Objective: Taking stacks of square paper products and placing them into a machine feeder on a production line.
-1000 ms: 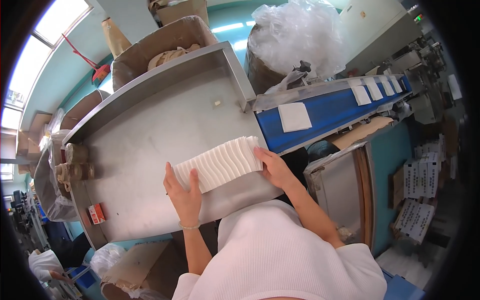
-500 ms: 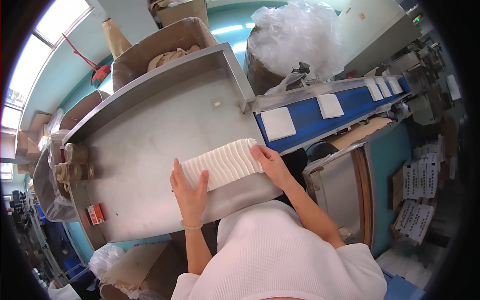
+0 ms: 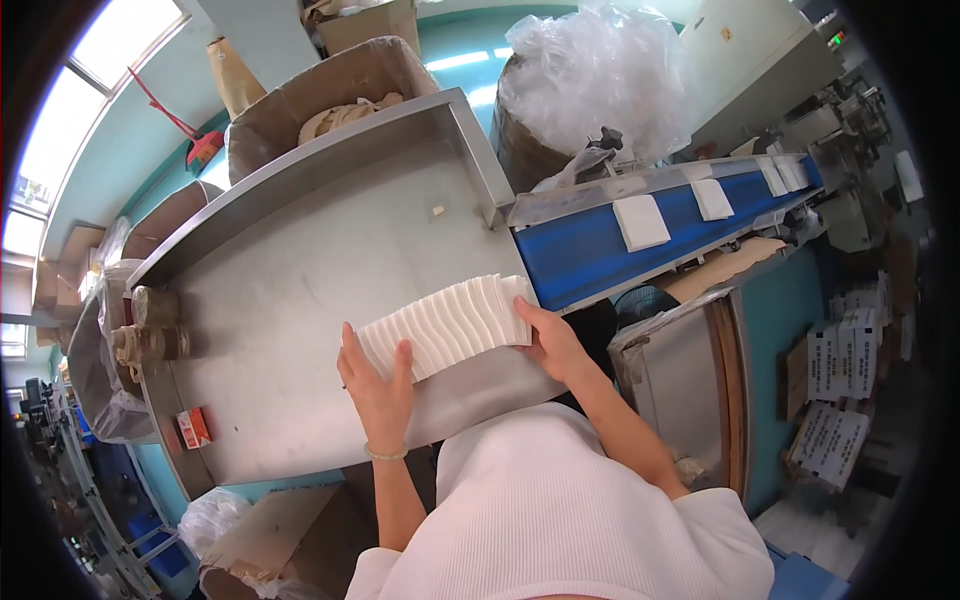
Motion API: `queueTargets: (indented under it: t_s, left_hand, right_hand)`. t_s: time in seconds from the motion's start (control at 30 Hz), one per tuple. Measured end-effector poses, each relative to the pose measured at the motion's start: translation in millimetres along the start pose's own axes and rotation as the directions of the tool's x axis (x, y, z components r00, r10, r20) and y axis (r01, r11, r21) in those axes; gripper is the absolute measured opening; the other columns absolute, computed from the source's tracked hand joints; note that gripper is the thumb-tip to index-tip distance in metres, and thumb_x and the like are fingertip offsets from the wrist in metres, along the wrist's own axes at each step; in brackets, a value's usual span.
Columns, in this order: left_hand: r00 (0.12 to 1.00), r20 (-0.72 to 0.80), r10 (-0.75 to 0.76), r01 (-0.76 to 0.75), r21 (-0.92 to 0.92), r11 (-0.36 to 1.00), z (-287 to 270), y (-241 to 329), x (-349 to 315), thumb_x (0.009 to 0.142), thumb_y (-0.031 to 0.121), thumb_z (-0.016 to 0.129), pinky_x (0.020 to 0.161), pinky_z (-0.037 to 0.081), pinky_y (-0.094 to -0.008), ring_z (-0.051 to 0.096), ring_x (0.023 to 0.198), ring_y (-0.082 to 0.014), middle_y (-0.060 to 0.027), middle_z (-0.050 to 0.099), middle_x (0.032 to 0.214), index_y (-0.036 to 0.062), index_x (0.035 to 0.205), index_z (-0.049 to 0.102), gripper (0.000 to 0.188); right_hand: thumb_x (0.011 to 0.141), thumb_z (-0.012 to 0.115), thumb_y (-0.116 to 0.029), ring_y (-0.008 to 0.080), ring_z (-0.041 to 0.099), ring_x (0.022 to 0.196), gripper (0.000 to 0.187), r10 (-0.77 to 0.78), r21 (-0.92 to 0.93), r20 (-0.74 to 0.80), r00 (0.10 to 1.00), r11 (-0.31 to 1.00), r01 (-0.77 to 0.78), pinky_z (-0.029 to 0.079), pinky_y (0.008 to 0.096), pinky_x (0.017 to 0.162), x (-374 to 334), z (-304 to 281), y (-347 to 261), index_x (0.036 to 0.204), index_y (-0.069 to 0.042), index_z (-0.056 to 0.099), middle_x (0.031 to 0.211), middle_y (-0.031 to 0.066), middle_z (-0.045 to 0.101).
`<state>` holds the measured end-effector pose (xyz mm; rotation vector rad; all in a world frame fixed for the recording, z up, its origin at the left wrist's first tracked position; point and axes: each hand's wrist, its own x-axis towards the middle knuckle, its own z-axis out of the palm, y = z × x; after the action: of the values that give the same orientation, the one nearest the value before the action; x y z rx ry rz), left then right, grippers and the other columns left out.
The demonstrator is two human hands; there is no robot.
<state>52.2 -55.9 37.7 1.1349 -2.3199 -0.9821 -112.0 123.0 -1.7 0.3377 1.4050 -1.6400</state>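
Note:
A row of folded white paper napkins (image 3: 440, 325) stands on edge on the steel table, packed side by side in a wavy line. My left hand (image 3: 382, 395) braces the row's left end, its thumb on the near side and its fingers at the far side. At the right end, my right hand (image 3: 552, 345) is closed round a napkin (image 3: 516, 305) whose flat face shows, with the thumb on top and the other fingers mostly hidden beneath.
To the right, a blue conveyor belt (image 3: 570, 260) carries several flat white napkins (image 3: 641, 222). The steel table (image 3: 290, 280) has raised sides, a small white scrap (image 3: 437, 211), a red-and-white box (image 3: 193, 428) and tape rolls (image 3: 150, 343). Cardboard boxes (image 3: 300, 100) and bagged plastic (image 3: 600, 85) stand behind.
The nearest napkin has left the belt, and a flat-faced one now shows at the row's right end, in my right hand. Other napkins have travelled nearer along the belt. My left hand barely moved.

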Motion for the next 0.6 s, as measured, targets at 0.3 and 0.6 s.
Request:
queueTargets:
  t_s: [0.3,0.6]
  left_hand:
    - [0.997,0.078,-0.021,0.027,-0.081,0.996,-4,5,-3,0.088,0.038,0.071,0.105,0.037,-0.0486,0.043,0.126,-0.043,-0.029,0.039,0.139,0.0033,0.15,0.027,0.083]
    - [0.998,0.026,0.054,-0.054,-0.007,0.999,7,4,-5,0.087,0.038,0.072,0.106,0.034,-0.0524,0.037,0.13,-0.049,-0.0346,0.035,0.14,-0.0021,0.15,0.023,0.089]
  right_hand:
    - [0.098,0.06,-0.033,0.0176,0.062,0.101,0.046,-0.165,0.091,0.051,0.985,0.983,0.16,0.049,0.0282,0.088,8,-42,-16,0.127,0.002,0.053,0.112,0.0092,0.064]
    - [0.097,0.06,-0.036,0.0141,0.06,0.102,0.046,0.002,0.086,0.16,0.987,0.996,-0.016,0.048,0.0293,0.089,-3,-9,3,0.129,-0.003,0.056,0.114,0.0058,0.064]
